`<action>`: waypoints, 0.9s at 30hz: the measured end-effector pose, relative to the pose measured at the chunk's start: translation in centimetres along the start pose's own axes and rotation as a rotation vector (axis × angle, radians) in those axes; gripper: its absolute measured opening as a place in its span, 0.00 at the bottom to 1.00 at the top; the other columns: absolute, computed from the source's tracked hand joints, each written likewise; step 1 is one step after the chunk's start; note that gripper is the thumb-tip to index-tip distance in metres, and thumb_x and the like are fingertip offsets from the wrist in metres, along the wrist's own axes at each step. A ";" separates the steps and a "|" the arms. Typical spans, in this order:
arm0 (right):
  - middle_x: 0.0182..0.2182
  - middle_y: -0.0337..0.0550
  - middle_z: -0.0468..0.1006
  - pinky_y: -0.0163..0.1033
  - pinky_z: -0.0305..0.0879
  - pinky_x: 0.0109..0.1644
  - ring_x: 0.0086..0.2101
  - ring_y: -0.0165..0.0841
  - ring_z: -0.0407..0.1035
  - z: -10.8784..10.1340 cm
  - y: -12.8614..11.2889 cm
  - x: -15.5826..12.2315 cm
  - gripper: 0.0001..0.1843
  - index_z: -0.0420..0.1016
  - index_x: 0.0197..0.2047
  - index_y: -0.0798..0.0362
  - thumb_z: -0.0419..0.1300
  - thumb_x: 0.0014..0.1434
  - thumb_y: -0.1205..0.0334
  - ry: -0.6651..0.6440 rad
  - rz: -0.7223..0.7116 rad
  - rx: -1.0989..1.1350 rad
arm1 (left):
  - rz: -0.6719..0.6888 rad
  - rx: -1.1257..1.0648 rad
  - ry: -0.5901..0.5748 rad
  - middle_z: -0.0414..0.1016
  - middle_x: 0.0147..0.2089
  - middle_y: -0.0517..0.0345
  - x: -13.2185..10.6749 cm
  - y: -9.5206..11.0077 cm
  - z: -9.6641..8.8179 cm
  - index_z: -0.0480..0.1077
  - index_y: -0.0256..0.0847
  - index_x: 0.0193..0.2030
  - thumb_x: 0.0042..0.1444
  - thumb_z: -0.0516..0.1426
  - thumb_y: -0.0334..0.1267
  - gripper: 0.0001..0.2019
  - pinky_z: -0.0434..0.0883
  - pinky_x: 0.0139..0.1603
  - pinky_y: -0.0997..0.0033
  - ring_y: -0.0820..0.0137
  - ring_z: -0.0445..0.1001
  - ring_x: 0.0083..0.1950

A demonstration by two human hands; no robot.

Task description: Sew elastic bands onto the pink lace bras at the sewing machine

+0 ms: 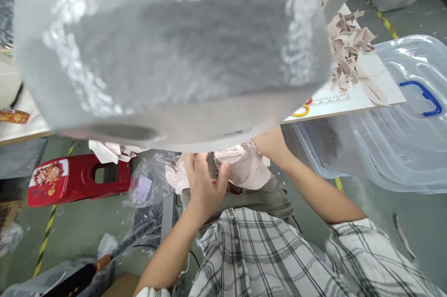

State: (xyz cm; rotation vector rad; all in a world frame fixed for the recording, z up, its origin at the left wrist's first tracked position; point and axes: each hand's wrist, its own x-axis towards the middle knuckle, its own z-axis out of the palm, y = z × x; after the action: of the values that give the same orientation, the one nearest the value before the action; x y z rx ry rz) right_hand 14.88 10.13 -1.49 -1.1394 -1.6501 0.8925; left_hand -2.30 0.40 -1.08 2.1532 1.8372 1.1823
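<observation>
A pale pink lace bra (249, 171) lies over my lap, just under the front edge of a large grey-white machine head (181, 50). My right hand (270, 144) grips the bra at its upper right edge, its fingertips hidden behind the machine. My left hand (206, 185) is raised beside the bra, thumb spread away from the fingers and palm facing right. More lace fabric (176, 173) shows just left of that hand; whether the hand touches it I cannot tell. The machine's underside blocks the view of the work area.
Beige fabric scraps (345, 50), yellow-handled scissors (302, 111) and a clear ruler (331, 99) are on the white table at right. Clear plastic bins (401, 148) stand beyond its edge. A red stool (77, 178) and plastic bags (148, 180) are at left. Pale cloth pieces (111, 151) hang there.
</observation>
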 end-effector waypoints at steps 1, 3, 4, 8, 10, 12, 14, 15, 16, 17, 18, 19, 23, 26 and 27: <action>0.38 0.43 0.75 0.38 0.68 0.39 0.33 0.30 0.69 0.0 0.1 -0.6 0.11 0.68 0.45 0.52 0.56 0.65 0.54 0.024 0.016 0.047 | -0.076 -0.110 -0.041 0.69 0.52 0.44 0.1 -0.5 0.1 0.63 0.40 0.61 0.66 0.55 0.47 0.21 0.68 0.58 0.54 0.57 0.70 0.56; 0.35 0.40 0.74 0.38 0.68 0.40 0.33 0.30 0.69 0.1 0.2 -1.8 0.11 0.68 0.43 0.51 0.59 0.63 0.54 0.056 0.038 0.134 | -0.203 -0.369 -0.149 0.70 0.53 0.45 0.2 -1.2 0.3 0.62 0.41 0.60 0.67 0.53 0.51 0.21 0.69 0.58 0.57 0.59 0.72 0.56; 0.35 0.39 0.73 0.37 0.68 0.40 0.33 0.30 0.69 0.2 0.1 -2.4 0.11 0.68 0.41 0.51 0.61 0.62 0.54 0.056 0.038 0.158 | -0.247 -0.478 -0.190 0.71 0.52 0.46 0.2 -1.4 0.4 0.62 0.42 0.58 0.67 0.53 0.53 0.21 0.70 0.56 0.59 0.60 0.73 0.55; 0.34 0.38 0.72 0.37 0.68 0.39 0.32 0.29 0.69 0.5 -0.3 -3.9 0.12 0.66 0.38 0.50 0.63 0.59 0.53 0.030 -0.004 0.161 | -0.336 -0.546 -0.152 0.69 0.41 0.54 0.0 -1.6 0.5 0.64 0.41 0.49 0.63 0.57 0.56 0.20 0.69 0.41 0.69 0.67 0.72 0.41; 0.33 0.38 0.71 0.38 0.68 0.40 0.33 0.30 0.69 0.5 -0.6 -4.3 0.13 0.66 0.38 0.50 0.64 0.59 0.52 0.027 -0.020 0.129 | -0.346 -0.504 -0.099 0.66 0.37 0.58 -0.2 -1.5 0.4 0.64 0.41 0.47 0.62 0.58 0.58 0.21 0.66 0.37 0.70 0.70 0.67 0.35; 0.34 0.38 0.72 0.38 0.68 0.41 0.33 0.30 0.69 0.4 -0.7 -4.5 0.14 0.66 0.38 0.50 0.65 0.58 0.51 0.029 -0.028 0.105 | -0.351 -0.509 -0.089 0.65 0.35 0.59 -0.4 -1.3 0.4 0.63 0.42 0.49 0.62 0.58 0.57 0.22 0.65 0.35 0.70 0.71 0.66 0.33; 0.34 0.39 0.72 0.39 0.68 0.41 0.34 0.31 0.69 0.4 -0.8 -4.6 0.15 0.66 0.38 0.50 0.64 0.58 0.50 0.025 -0.028 0.092 | -0.353 -0.531 -0.100 0.67 0.36 0.58 -0.4 -1.1 0.3 0.62 0.42 0.51 0.62 0.58 0.56 0.21 0.66 0.36 0.70 0.70 0.68 0.34; 0.33 0.39 0.73 0.39 0.68 0.41 0.34 0.32 0.69 0.3 -0.8 -4.6 0.16 0.66 0.38 0.50 0.64 0.58 0.49 0.020 -0.022 0.086 | -0.353 -0.536 -0.104 0.69 0.38 0.56 -0.4 -1.0 0.3 0.62 0.42 0.52 0.62 0.58 0.56 0.21 0.67 0.36 0.70 0.69 0.69 0.35; 0.33 0.39 0.73 0.39 0.68 0.41 0.34 0.32 0.69 0.3 -0.8 -4.6 0.16 0.66 0.38 0.50 0.64 0.58 0.48 0.015 -0.014 0.080 | -0.351 -0.534 -0.103 0.70 0.40 0.55 -0.4 -0.9 0.3 0.62 0.42 0.53 0.62 0.58 0.55 0.22 0.68 0.37 0.70 0.69 0.71 0.37; 0.34 0.39 0.73 0.39 0.68 0.41 0.35 0.32 0.69 0.3 -0.8 -4.7 0.16 0.66 0.38 0.50 0.64 0.58 0.48 0.012 -0.007 0.072 | -0.346 -0.529 -0.098 0.71 0.41 0.54 -0.4 -0.7 0.2 0.62 0.41 0.54 0.62 0.58 0.55 0.22 0.68 0.38 0.70 0.68 0.72 0.38; 0.33 0.40 0.73 0.40 0.68 0.41 0.35 0.33 0.69 0.3 -0.9 -4.7 0.16 0.65 0.38 0.49 0.63 0.58 0.47 0.010 -0.002 0.065 | -0.339 -0.523 -0.092 0.72 0.42 0.53 -0.3 -0.6 0.2 0.63 0.41 0.54 0.62 0.58 0.55 0.23 0.69 0.38 0.70 0.68 0.72 0.39; 0.33 0.40 0.73 0.40 0.67 0.41 0.35 0.33 0.69 0.2 -0.9 -4.7 0.17 0.65 0.38 0.49 0.63 0.58 0.47 0.008 0.003 0.056 | -0.331 -0.517 -0.087 0.72 0.42 0.53 -0.3 -0.5 0.2 0.63 0.41 0.54 0.62 0.59 0.55 0.23 0.69 0.39 0.70 0.68 0.73 0.39; 0.33 0.40 0.73 0.40 0.66 0.40 0.35 0.34 0.69 0.2 -0.9 -4.8 0.16 0.65 0.38 0.49 0.63 0.57 0.47 0.005 0.025 0.033 | -0.299 -0.479 -0.070 0.73 0.43 0.52 -0.1 -0.3 0.1 0.65 0.41 0.53 0.61 0.60 0.53 0.22 0.71 0.40 0.70 0.69 0.73 0.40; 0.33 0.40 0.73 0.39 0.65 0.40 0.35 0.34 0.69 0.1 -0.9 -4.9 0.16 0.65 0.38 0.50 0.62 0.57 0.47 0.000 0.035 0.037 | -0.282 -0.441 -0.055 0.72 0.45 0.51 -0.1 -0.3 0.1 0.65 0.40 0.54 0.61 0.61 0.52 0.22 0.71 0.42 0.69 0.68 0.74 0.42; 0.33 0.40 0.73 0.39 0.65 0.40 0.35 0.34 0.69 0.1 -0.9 -4.9 0.16 0.65 0.38 0.50 0.62 0.57 0.47 0.000 0.037 0.036 | -0.276 -0.435 -0.053 0.72 0.45 0.51 -0.1 -0.3 0.1 0.64 0.40 0.54 0.61 0.61 0.52 0.22 0.72 0.43 0.68 0.68 0.74 0.42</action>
State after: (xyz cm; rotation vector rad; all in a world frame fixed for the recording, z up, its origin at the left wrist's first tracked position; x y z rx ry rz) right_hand 15.32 5.17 -2.04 -1.1484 -1.6114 0.9418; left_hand -2.43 0.47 -1.34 1.6253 1.6039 1.2965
